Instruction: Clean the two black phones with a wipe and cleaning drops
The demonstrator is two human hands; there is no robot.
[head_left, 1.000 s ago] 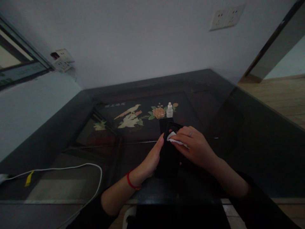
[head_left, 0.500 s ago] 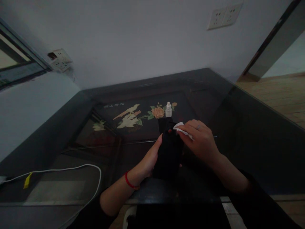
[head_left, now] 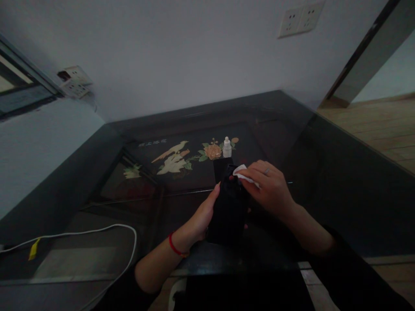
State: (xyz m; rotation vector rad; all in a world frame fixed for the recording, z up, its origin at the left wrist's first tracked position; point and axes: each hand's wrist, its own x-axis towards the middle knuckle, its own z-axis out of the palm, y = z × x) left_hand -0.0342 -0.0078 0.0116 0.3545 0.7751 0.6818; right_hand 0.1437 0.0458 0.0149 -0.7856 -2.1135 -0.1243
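My left hand (head_left: 204, 216) wraps around a dark, oblong black object (head_left: 227, 216) and holds it up off the dark tabletop. Its exact kind is too dark to make out; a small reddish spot shows near its top end. Between the fingers of my right hand (head_left: 267, 183) is a folded white tissue (head_left: 241, 170), pressed to the upper right end of the black object. Just beyond lies a flat black piece (head_left: 222, 166), partly hidden by the held object. Behind that piece stands a small clear bottle (head_left: 227, 149) with a white cap.
The glossy dark table (head_left: 304, 172) has a bird-and-flower inlay (head_left: 173, 162). A white cable (head_left: 87, 231) with a yellow tag (head_left: 34, 249) runs along the left front. A wall (head_left: 181, 56) with sockets (head_left: 301, 19) rises behind the table.
The view has shifted slightly, so most things appear a little farther left. Both hands keep their hold, and the tissue stays against the black object's top end.
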